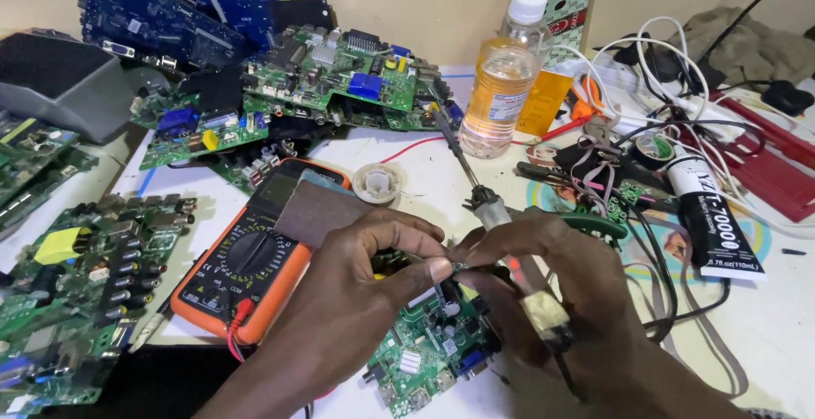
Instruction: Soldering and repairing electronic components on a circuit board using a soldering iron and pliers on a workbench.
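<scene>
Left hand (356, 292) fingers (429, 268) pressed together, pinching a tiny part (459, 266) over the small green circuit board (429, 347) at the near centre. Right hand (556, 292) fingers wrap a soldering iron (501, 232); its thin shaft angles up and far-left, away from the board, so which end meets the joint can't be told. The part is too small to identify.

Progress, as a judgement: work is mid-step. The part is held just above the board and looks not yet seated or released. Whether any joint is already made is hidden by the hands.

Around:
- Orange multimeter (246, 262) just left of the left hand, its leads plugged in at the near edge.
- Solder reel (376, 183) just beyond the hands on the tabletop (764, 317).
- Plastic bottle of amber liquid (503, 79) far centre.
- Black glue tube (713, 219) to the right, amid tangled white and black cables (671, 79).
- Pile of green and blue boards (280, 71) far left; another green board (76, 292) near left.

In the way: cables crowd the right hand's side, and the multimeter sits close against the left wrist. Little free space remains around the small board.
</scene>
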